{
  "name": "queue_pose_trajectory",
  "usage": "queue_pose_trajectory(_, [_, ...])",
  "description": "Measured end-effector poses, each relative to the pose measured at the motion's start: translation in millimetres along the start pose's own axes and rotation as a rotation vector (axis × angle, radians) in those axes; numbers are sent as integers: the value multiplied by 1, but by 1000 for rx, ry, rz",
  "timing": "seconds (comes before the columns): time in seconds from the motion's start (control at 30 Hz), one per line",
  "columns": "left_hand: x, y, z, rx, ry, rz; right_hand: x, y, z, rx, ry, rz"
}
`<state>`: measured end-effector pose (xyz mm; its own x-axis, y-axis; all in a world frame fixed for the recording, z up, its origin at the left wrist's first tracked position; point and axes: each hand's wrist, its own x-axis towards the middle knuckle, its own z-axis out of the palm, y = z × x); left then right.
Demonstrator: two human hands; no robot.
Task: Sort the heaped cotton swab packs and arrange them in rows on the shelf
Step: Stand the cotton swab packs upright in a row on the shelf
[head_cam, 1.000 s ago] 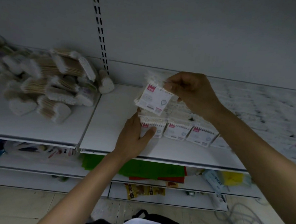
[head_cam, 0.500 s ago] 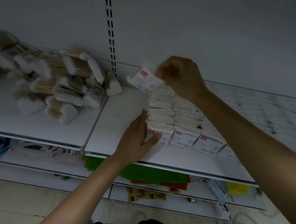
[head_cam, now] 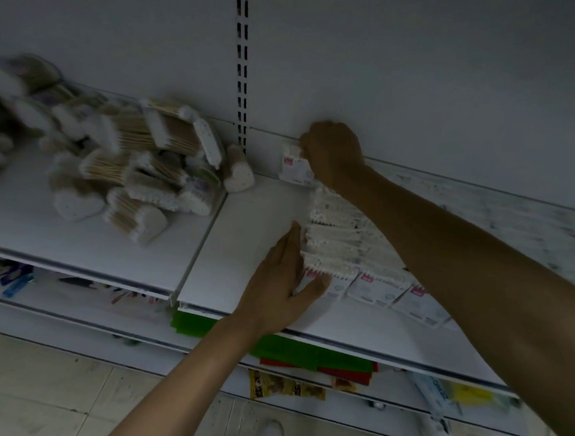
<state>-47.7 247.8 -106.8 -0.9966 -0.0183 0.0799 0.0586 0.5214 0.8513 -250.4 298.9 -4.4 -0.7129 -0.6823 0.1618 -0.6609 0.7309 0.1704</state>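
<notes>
The placing step is in hand: the right hand [head_cam: 331,152] is clenched round a small flat white swab pack with a red label [head_cam: 294,169], holding it at the rear of the white metal shelf [head_cam: 254,236], at twelve o'clock from the standing rows of matching white packs [head_cam: 339,242] and close to the back panel. Whether this pack already touches the shelf cannot be told through the blur. The left hand [head_cam: 281,285] is released, its fingers straight and pressed against the nine o'clock side of those rows, the thumb across the front pack, seemingly bracing them. At ten o'clock in the view lies the unsorted heap of wooden-stick swab packs in clear wrappers [head_cam: 129,179], well apart from the rows. The next move probably calls for setting the held pack upright behind the leftmost row, square to its neighbours, and letting go without tipping the line.
</notes>
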Motion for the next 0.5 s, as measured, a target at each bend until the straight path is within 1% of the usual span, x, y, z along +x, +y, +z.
queue_pose_trajectory(0.07, [-2, 5, -2, -18, -12, -27, 0, 1, -1, -29, -41, -20])
queue_pose_trajectory(0.13, [-1, 8, -4, -12, -11, -31, 0, 0, -3, -55, -90, 29])
queue_pose_trajectory(0.2, [1, 9, -4, -11, 7, -40, 2, -2, -7, -17, -113, 79])
queue_pose_trajectory(0.37, [4, 11, -8, -18, -5, -48, -3, -1, -21, 81, -26, 61])
queue_pose_trajectory(0.5, [9, 12, -10, -16, -13, -61, -17, 3, -23, 180, -18, 47])
